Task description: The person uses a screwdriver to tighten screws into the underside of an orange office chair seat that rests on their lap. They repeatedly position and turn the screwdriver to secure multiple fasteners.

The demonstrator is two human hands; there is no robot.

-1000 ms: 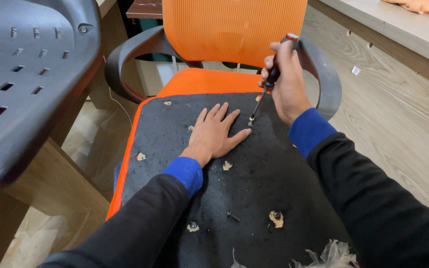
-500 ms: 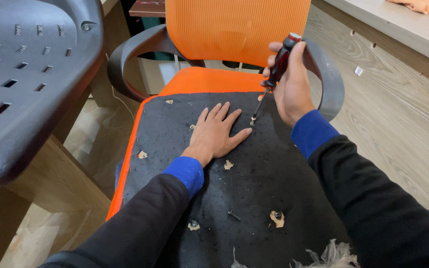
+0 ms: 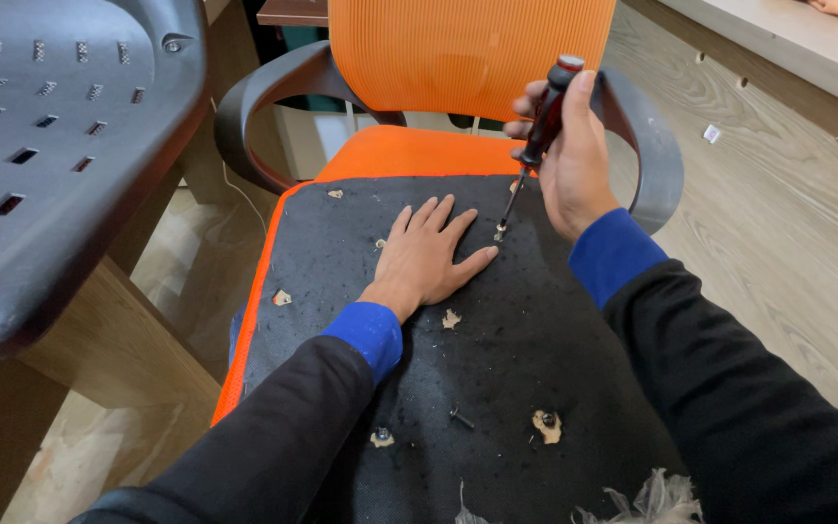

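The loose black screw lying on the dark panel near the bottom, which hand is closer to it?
Left. The left hand lies flat on the dark panel, up and slightly left of the loose black screw. The right hand is farther up, gripping the screwdriver.

A black seat board (image 3: pixel 535 330) carries a loose screw (image 3: pixel 461 418) and torn scraps (image 3: pixel 451 318).
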